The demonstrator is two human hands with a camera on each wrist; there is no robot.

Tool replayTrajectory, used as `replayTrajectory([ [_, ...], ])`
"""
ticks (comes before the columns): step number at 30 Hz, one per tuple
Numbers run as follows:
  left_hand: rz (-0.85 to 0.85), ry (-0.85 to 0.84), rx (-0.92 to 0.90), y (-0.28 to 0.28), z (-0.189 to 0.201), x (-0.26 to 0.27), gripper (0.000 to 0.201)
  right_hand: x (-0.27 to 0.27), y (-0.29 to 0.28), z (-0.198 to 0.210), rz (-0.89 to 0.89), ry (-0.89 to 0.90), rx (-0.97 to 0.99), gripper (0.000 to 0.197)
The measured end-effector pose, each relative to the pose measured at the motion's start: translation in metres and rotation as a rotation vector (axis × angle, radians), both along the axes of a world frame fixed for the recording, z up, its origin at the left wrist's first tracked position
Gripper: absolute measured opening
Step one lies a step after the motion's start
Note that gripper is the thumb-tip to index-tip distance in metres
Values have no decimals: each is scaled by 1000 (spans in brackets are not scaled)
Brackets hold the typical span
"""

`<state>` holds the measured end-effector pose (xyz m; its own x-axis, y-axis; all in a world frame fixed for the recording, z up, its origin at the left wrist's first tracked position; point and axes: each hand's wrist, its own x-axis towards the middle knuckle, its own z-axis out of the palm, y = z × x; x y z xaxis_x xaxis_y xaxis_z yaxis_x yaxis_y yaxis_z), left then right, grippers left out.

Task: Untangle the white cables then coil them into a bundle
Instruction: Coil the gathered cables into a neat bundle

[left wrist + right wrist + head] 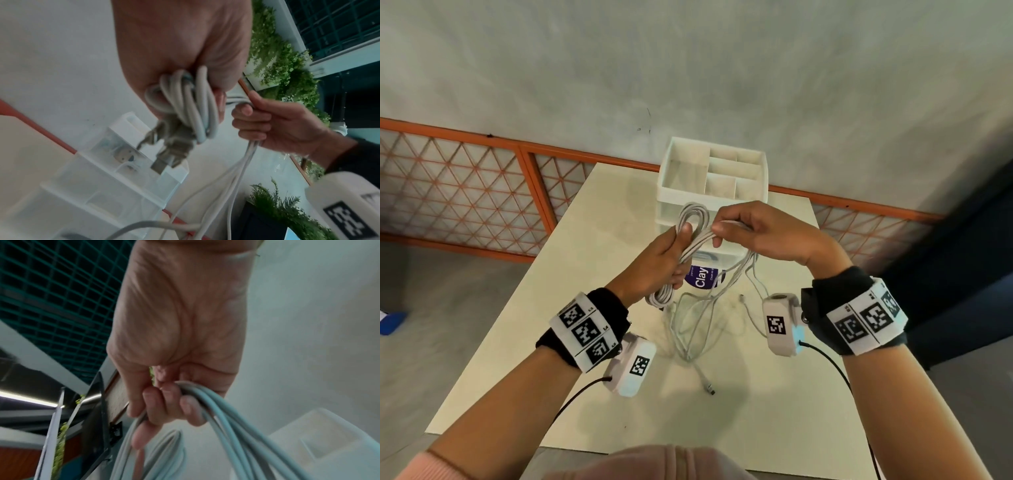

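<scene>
White cables (693, 226) are held up over the cream table (551, 325). My left hand (671, 255) grips a coil of several loops (193, 105), with loop ends sticking out above and below the fist and USB plugs (162, 162) dangling. My right hand (736, 229) is curled round the strands (216, 405) just right of the coil. From there the loose cable tails (698, 329) hang down and pool on the table, ending in a connector (709, 389).
A white compartment organiser (714, 171) stands on clear drawers (98, 186) at the table's far edge, right behind the hands. A purple-labelled item (702, 277) lies under the cables. An orange lattice railing (465, 195) runs along the wall.
</scene>
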<state>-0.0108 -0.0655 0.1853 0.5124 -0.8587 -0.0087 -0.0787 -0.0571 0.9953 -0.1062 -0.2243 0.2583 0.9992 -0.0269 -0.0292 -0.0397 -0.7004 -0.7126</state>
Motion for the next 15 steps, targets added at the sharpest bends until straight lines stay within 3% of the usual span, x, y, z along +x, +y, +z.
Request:
replayTrajectory([
  [4, -31, 25, 38, -3, 3, -5, 67, 10, 6, 7, -67, -110, -15, 22],
  [7, -81, 38, 57, -1, 4, -9, 59, 18, 6, 7, -117, -137, 84, 19],
  [10, -91, -79, 57, 0, 0, -11, 35, 22, 7, 5, -119, -142, 120, 24],
  [12, -85, -103, 106, -1, -1, -10, 35, 23, 9, 3, -149, -153, 134, 31],
  [15, -94, 7, 115, -1, 1, -9, 42, 24, 7, -3, -208, -156, 100, 39],
])
